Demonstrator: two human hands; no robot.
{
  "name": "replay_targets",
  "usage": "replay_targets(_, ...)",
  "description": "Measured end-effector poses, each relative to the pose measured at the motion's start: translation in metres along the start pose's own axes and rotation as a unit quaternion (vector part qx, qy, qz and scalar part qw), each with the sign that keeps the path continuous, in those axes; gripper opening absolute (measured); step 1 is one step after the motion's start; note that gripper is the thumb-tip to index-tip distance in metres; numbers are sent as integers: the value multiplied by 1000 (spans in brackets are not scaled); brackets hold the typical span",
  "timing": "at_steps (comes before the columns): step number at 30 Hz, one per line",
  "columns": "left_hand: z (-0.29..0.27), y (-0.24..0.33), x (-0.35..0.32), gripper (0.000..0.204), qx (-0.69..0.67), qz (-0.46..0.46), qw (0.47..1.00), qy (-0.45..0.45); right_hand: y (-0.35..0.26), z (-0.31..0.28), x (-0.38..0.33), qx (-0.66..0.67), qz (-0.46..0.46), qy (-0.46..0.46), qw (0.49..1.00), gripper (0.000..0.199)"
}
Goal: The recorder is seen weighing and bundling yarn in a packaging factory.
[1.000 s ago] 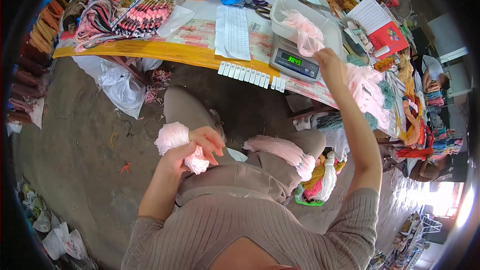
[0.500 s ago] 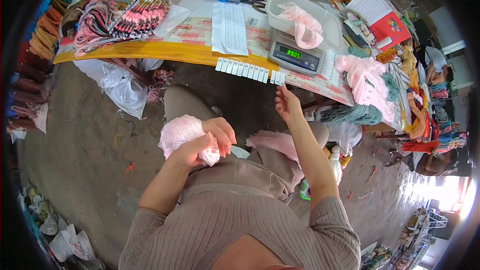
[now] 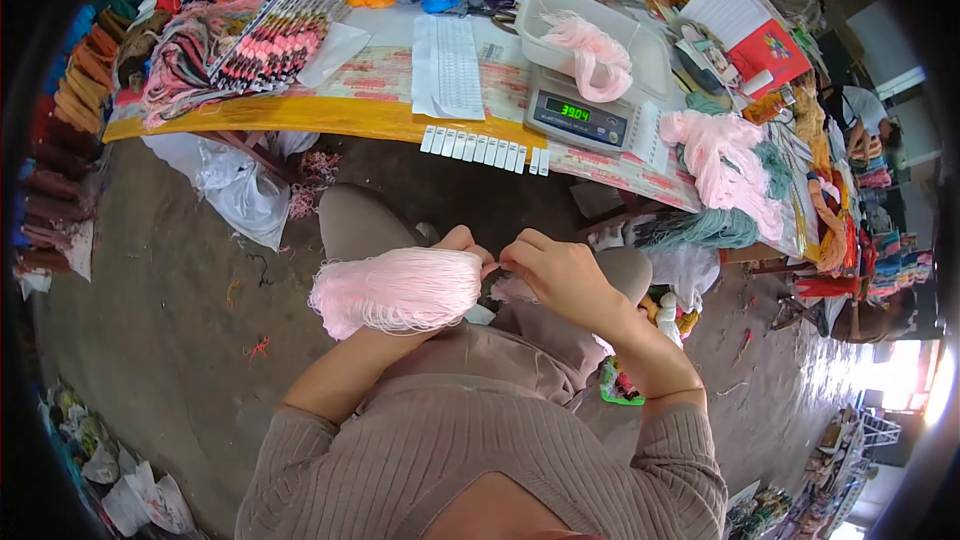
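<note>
Now the right hand (image 3: 555, 275) has left the row of white tags (image 3: 475, 150) on the bench (image 3: 330, 108) edge and met the left hand (image 3: 468, 243); the row looks one tag shorter at its right end. This suggests the work has moved to both hands together at the end of the pink hank (image 3: 395, 292). The hank lies at nine o'clock from the right hand, draped over the left, which is curled around it and partly hidden. The right's fingertips are pinched together; what they grip is too small to tell.
</note>
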State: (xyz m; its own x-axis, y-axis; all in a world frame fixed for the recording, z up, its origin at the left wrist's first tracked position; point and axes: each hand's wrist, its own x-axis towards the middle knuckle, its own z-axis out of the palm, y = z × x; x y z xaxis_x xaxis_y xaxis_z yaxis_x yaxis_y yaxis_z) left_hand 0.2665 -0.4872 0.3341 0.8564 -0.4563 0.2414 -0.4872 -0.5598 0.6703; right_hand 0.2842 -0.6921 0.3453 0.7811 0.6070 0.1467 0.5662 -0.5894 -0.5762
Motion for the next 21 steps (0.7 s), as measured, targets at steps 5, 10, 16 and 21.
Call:
replay_targets(5,1,-8,1,9,-46,-26,997,51,37,-21,22,116,179,72,974,25)
replay_targets(10,-14,3,-3,18,-133,-58,989,30,141,-51,72,-95,169,293,936,46)
replay_targets(16,-21,3,-16,20,-114,-50,992,31,171,-32,100,-139,220,241,935,26)
replay_targets(21,-28,6,-15,22,-204,-96,973,-39,38,-24,115,232,123,101,960,25)
